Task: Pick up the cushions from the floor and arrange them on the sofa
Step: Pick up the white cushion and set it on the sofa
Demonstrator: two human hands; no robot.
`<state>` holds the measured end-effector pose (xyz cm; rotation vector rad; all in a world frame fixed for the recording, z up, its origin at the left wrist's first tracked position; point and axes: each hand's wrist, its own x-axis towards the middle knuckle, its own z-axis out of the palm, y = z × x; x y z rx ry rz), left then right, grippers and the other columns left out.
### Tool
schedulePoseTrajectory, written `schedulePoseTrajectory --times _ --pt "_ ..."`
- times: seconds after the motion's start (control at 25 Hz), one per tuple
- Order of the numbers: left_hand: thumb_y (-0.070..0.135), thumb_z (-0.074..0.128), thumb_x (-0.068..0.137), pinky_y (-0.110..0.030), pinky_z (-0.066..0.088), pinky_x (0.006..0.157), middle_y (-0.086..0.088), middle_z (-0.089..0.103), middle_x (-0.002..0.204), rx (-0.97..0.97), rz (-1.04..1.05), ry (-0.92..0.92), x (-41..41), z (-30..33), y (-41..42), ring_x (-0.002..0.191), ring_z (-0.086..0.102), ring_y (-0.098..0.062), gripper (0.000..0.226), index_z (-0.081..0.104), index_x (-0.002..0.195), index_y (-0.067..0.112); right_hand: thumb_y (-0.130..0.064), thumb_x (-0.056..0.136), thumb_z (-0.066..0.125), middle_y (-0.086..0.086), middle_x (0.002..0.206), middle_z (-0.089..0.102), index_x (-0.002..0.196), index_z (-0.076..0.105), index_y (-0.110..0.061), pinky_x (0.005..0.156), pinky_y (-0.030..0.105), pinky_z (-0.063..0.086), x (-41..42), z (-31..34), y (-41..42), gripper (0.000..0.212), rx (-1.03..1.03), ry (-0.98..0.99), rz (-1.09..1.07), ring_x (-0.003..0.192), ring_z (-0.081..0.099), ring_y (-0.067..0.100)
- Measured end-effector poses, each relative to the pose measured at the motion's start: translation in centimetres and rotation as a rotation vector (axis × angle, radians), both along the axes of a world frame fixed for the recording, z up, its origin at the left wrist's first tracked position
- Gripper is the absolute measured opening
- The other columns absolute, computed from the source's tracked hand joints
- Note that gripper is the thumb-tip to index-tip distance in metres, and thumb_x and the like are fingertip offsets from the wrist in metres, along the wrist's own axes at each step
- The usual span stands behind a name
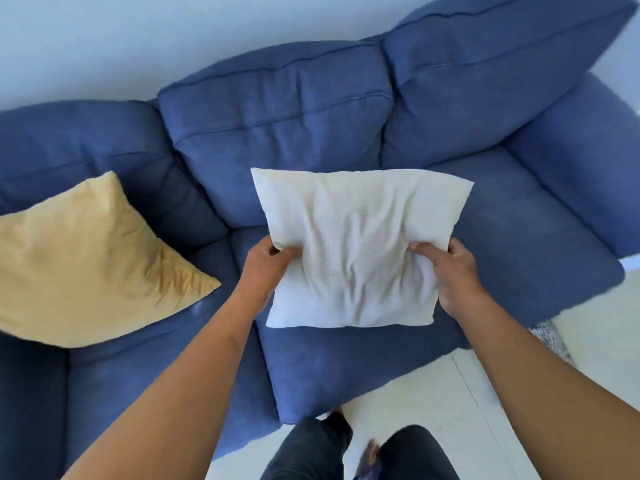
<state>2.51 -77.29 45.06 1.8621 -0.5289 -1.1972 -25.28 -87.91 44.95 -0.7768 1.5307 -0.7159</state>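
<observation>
A white cushion (pixel 356 244) hangs over the right seat of the blue sofa (pixel 284 126). My left hand (pixel 265 275) pinches its left edge and my right hand (pixel 453 275) pinches its right edge, both near the lower half. The cushion's fabric is wrinkled between the two grips, and its top edge reaches the sofa's back cushions. A yellow cushion (pixel 86 261) lies tilted on the left seat, with one corner pointing toward the middle.
The sofa's right armrest (pixel 581 161) stands beyond my right hand. Pale tiled floor (pixel 433 400) runs in front of the sofa. My legs in dark trousers (pixel 346 448) stand at the seat's front edge. A patterned grey thing (pixel 549 336) peeks from under the sofa's right corner.
</observation>
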Motion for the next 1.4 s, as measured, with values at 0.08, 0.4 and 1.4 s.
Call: schedulePoseTrajectory --times 0.08,0.4,1.4 --pt "0.017 0.072 0.090 -0.041 0.061 0.093 -0.009 0.076 0.110 0.024 0.057 -0.024 1.7 -0.7 0.1 0.104 0.072 -0.024 0.021 0.072 0.111 0.017 -0.013 0.079 0.085 0.005 0.110 0.078 0.108 0.071 -0.015 0.086 0.041 0.062 2.1 -0.4 -2.2 0.032 0.022 0.025 0.082 0.103 0.075 0.029" --pt "0.014 0.071 0.082 -0.059 0.062 0.093 -0.014 0.076 0.116 0.090 0.301 -0.049 3.9 -4.2 -2.4 0.109 0.074 -0.035 0.023 0.069 0.104 0.020 -0.005 0.078 0.082 0.003 0.113 0.076 0.113 0.066 -0.014 0.085 0.037 0.061 7.5 -4.3 -10.9 0.039 0.044 0.070 0.311 0.101 0.073 0.023" --pt "0.022 0.067 0.097 -0.040 0.067 0.082 -0.003 0.077 0.107 -0.055 0.559 -0.117 12.5 -7.8 -15.8 0.087 0.074 -0.015 0.004 0.070 0.099 0.021 -0.030 0.080 0.076 0.002 0.089 0.069 0.089 0.064 -0.017 0.077 0.036 0.059 15.5 -9.2 -28.6 0.019 -0.109 0.057 0.249 0.079 0.064 0.016"
